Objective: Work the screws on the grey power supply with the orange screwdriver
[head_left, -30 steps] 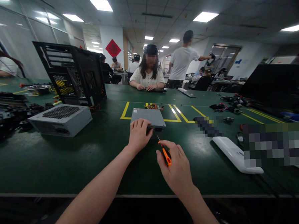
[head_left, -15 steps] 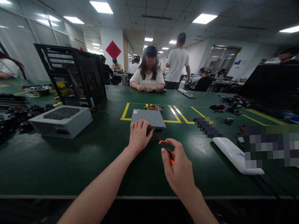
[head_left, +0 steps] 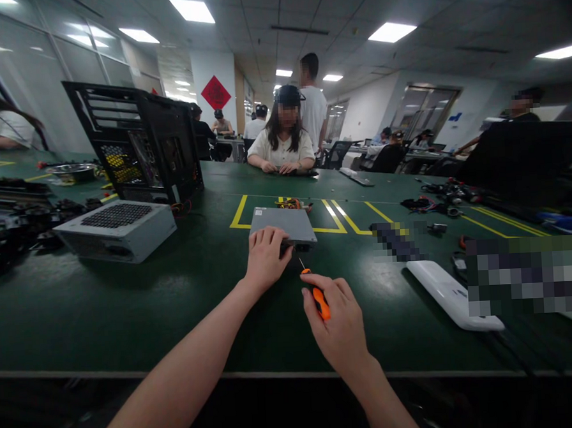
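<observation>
A grey metal computer power supply (head_left: 291, 223) lies flat on the green table in front of me. My left hand (head_left: 268, 258) grips its near left corner, fingers over the top and thumb at the near side. A dark part shows by that thumb; I cannot make out what it is. In my right hand (head_left: 340, 316) is a screwdriver (head_left: 321, 303) with an orange and black handle. Its thin shaft points away from me, toward the near side of the power supply. The tip looks just short of the casing. Colored cables (head_left: 291, 203) bunch behind the unit.
Left of my hands sits a second, larger power supply (head_left: 118, 228), before an open black computer case (head_left: 138, 142). Dark parts and a metal bowl (head_left: 73, 172) lie farther left. A white device (head_left: 451, 295) and loose cables (head_left: 439, 207) are on the right. Across the table sits a person (head_left: 282, 141).
My right fingers have shifted and closed farther round the screwdriver handle, and its shaft shows more clearly. My left hand and the power supply stay put. A standing person behind has moved left.
</observation>
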Demonstrator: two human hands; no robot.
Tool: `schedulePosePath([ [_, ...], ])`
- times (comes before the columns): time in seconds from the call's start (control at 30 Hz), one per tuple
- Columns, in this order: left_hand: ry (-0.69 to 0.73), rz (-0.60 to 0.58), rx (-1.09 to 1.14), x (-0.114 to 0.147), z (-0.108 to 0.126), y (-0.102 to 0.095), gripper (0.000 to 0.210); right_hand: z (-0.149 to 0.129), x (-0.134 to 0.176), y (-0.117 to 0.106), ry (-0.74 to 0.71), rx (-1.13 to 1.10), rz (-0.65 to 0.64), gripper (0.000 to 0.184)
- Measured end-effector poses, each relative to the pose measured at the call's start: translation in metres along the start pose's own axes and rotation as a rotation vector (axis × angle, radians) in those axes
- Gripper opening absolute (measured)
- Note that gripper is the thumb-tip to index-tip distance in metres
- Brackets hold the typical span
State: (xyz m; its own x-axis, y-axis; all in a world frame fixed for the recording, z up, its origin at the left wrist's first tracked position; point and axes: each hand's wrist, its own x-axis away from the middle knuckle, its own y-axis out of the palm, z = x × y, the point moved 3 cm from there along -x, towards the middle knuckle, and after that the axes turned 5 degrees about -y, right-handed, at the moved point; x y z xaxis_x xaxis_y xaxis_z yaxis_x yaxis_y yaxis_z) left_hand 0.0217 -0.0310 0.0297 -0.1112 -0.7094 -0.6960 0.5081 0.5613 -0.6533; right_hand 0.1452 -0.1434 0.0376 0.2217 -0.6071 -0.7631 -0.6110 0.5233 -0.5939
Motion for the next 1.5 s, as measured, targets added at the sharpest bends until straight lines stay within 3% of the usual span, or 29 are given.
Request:
schedulePosePath([
  [0.2,0.003,-0.022,0.019,0.0,0.0,0.0,0.021,0.007,0.015,-0.008,-0.04,-0.069,0.215,0.025],
  [0.43,-0.076,0.098,0.101,0.001,-0.007,-0.026,0.016,0.017,0.03,-0.013,0.128,-0.109,0.388,0.021],
  [0.5,-0.03,-0.017,0.103,0.004,-0.005,-0.026,0.014,0.017,0.03,-0.013,0.12,-0.119,0.394,0.021],
  [0.63,0.093,-0.406,0.013,0.015,0.003,-0.01,0.016,0.015,0.031,-0.013,0.097,-0.136,0.398,0.022],
  [0.73,0.078,-0.509,-0.104,0.021,0.006,-0.001,0.018,0.014,0.032,-0.013,0.096,-0.132,0.413,0.022],
  [1.33,0.071,-0.541,-0.22,0.025,0.009,0.014,0.019,0.014,0.034,-0.012,0.082,-0.135,0.418,0.018],
  [1.5,0.047,-0.51,-0.118,0.026,0.006,0.015,0.016,0.015,0.036,-0.011,0.139,-0.17,0.435,0.016],
])
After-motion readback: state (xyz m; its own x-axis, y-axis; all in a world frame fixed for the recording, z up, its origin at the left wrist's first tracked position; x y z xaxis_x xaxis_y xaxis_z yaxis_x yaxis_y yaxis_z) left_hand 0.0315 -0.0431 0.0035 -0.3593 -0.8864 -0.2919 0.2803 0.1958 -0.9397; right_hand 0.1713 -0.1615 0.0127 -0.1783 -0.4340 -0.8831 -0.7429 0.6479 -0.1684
